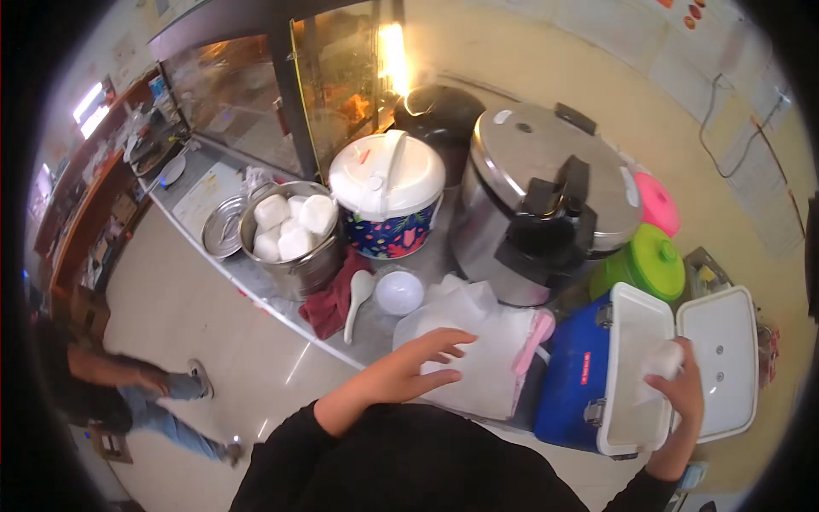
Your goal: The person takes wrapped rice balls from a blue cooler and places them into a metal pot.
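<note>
My right hand point(683, 384) grips a white rounded bundle point(664, 360), apparently wrapped, over the mouth of a blue cooler box point(572, 377). The cooler's white lid point(720, 368) is hinged back to the right. My left hand point(422, 368) hovers with spread fingers above a stack of thin white sheets point(477, 365), holding nothing. A pink-edged cloth point(531, 349) lies along the right side of the sheets. Further left, a steel pot point(297, 275) holds several white wrapped bundles point(295, 238). Between pot and sheets are a white ladle point(356, 304) and a small white bowl point(399, 292).
A large steel cooker point(489, 237), a flowered bucket with a white lid point(389, 230) and a green lidded container point(656, 262) line the counter's back. A maroon cloth point(329, 307) lies by the pot. A glass cabinet stands behind. Another person point(109, 384) is at the left.
</note>
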Available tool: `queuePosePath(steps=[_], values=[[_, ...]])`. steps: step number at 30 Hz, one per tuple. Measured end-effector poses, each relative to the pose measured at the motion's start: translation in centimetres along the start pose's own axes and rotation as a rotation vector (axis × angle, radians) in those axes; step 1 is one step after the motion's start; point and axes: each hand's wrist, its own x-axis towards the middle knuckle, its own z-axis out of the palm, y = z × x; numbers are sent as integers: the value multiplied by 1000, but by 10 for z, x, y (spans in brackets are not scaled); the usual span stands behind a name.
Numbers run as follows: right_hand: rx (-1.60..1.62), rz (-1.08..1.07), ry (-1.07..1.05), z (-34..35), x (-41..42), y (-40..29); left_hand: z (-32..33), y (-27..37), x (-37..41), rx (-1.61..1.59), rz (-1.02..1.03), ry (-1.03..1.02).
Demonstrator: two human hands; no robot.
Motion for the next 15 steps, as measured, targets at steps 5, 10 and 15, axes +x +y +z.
queuePosePath(steps=[5,10,15], values=[[344,-415,209,55,-47,-51,-10,-2,23,-464,-39,-335],[615,-406,192,241,-25,-163,-49,10,-2,-1019,-144,-281],[315,-678,-128,311,12,-277,-159,5,-48,-731,-214,72]])
